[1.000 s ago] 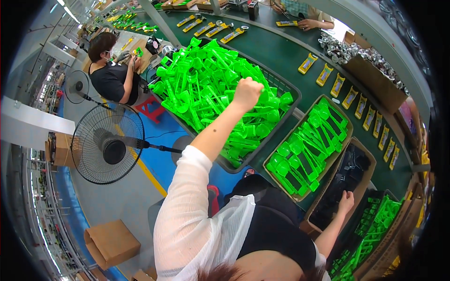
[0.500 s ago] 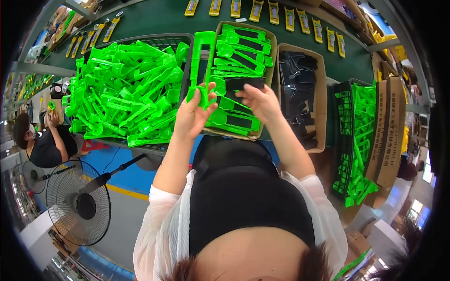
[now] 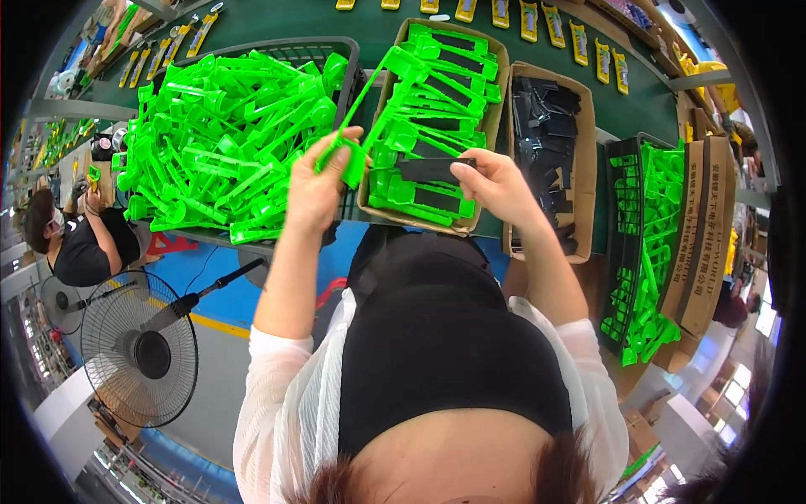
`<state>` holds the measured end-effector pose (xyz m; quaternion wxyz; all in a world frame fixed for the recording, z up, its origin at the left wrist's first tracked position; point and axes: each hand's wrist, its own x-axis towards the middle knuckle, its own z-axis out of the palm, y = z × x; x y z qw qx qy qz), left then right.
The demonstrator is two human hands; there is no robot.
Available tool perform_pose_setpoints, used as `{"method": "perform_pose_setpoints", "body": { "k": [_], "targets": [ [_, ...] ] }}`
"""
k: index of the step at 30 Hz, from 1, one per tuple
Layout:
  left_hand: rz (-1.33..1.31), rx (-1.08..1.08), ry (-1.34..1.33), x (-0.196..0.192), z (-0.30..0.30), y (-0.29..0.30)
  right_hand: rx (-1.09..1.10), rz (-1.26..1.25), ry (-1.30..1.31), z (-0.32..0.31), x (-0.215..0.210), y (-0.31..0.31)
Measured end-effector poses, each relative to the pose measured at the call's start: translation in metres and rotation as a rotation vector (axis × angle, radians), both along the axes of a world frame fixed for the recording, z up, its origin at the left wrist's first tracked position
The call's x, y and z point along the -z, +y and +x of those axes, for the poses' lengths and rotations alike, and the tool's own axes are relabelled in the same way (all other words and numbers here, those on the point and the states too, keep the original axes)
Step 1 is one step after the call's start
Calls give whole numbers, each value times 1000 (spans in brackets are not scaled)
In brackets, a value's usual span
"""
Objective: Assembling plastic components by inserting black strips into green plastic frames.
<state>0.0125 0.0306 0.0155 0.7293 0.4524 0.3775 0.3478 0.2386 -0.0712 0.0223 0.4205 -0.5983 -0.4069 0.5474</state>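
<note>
Left hand (image 3: 317, 186) is clenched around one end of a long bright green plastic part (image 3: 369, 105), which slants up and away over the gap between two containers. Right hand (image 3: 495, 186) pinches a flat black strip (image 3: 432, 170) by its right end, holding it level just above the open cardboard box (image 3: 495, 109) of stacked green parts. The two held pieces are near each other but apart.

Left of that box: dark wire-mesh bin (image 3: 348, 59) heaped with loose green parts. Right of it: second cardboard box (image 3: 588, 143), filled with black strips. Far right: dark crate (image 3: 621, 252) of green parts beside upright brown cartons (image 3: 701, 244) carrying dark print, too distorted to make out.

Along the green counter (image 3: 638, 105) at top: a row of small yellow carded packages (image 3: 554, 21). Lower left: standing fan (image 3: 138, 349); another person (image 3: 80, 239) sits beyond it.
</note>
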Motion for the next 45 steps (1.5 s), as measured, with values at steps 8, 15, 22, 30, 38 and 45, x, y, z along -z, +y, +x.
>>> {"method": "perform_pose_setpoints", "body": {
  "k": [8,15,22,30,38,45],
  "targets": [
    [38,390,249,-7,-8,11,5,-53,-3,-17,-9,3],
    [14,411,278,3,-8,8,10,-104,-263,-32,-9,5],
    [-62,375,252,4,-12,5,-10,-163,-341,-32,-9,10],
    [-79,314,247,22,-3,-2,-97,9,-1167,-30,15,16],
    [334,547,483,18,-3,1,71,-134,-450,-13,15,3],
    [891,777,1268,-3,52,-12,147,171,-733,-24,40,-6]
  ]
}}
